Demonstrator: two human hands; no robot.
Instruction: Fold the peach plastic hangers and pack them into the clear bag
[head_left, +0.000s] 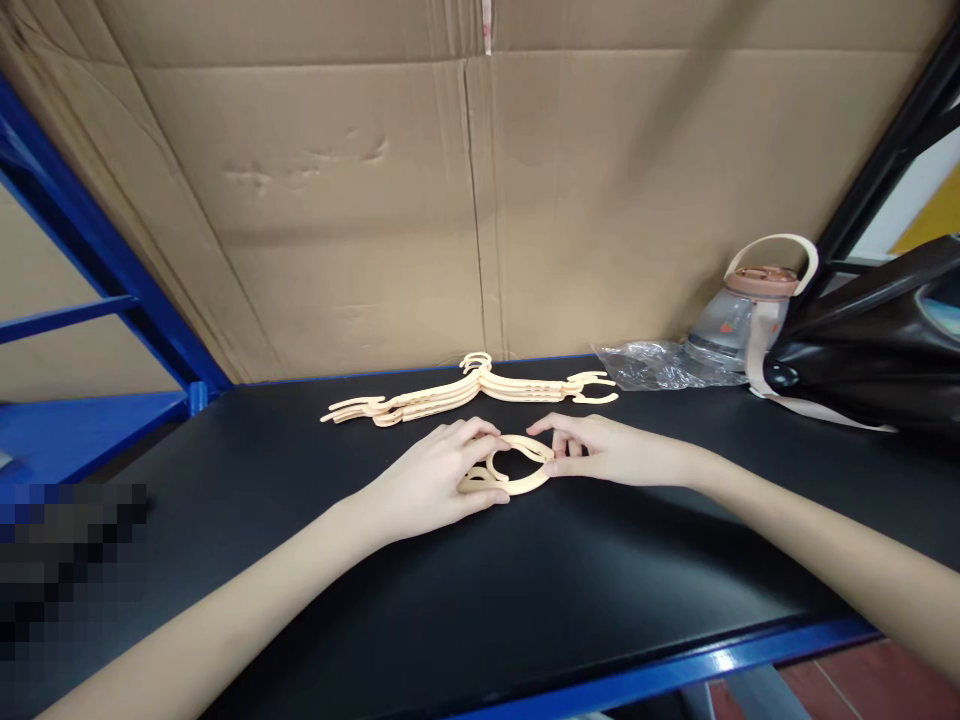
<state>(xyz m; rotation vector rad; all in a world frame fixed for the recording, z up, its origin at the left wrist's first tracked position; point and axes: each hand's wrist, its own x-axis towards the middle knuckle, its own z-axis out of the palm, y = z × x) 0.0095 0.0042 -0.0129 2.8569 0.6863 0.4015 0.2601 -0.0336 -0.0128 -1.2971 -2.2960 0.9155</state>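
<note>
A cream plastic piece with a ring-like curved outline (531, 485) lies low over the black tabletop, between both hands. My left hand (442, 475) grips its left end, thumb at the near side and fingers over the far side. At its right edge, my right hand (592, 447) pinches it with the thumb, while the index finger is stretched out above. Behind the hands lies a stack of several cream hangers (442, 398), their hooks pointing toward the cardboard and their arms spread left and right.
Crumpled clear plastic (649, 367) and a clear bottle with a pink lid (731, 320) and strap stand at the back right. A black bag (892, 340) sits beside them. Cardboard (337, 200) rises behind the black table (480, 600).
</note>
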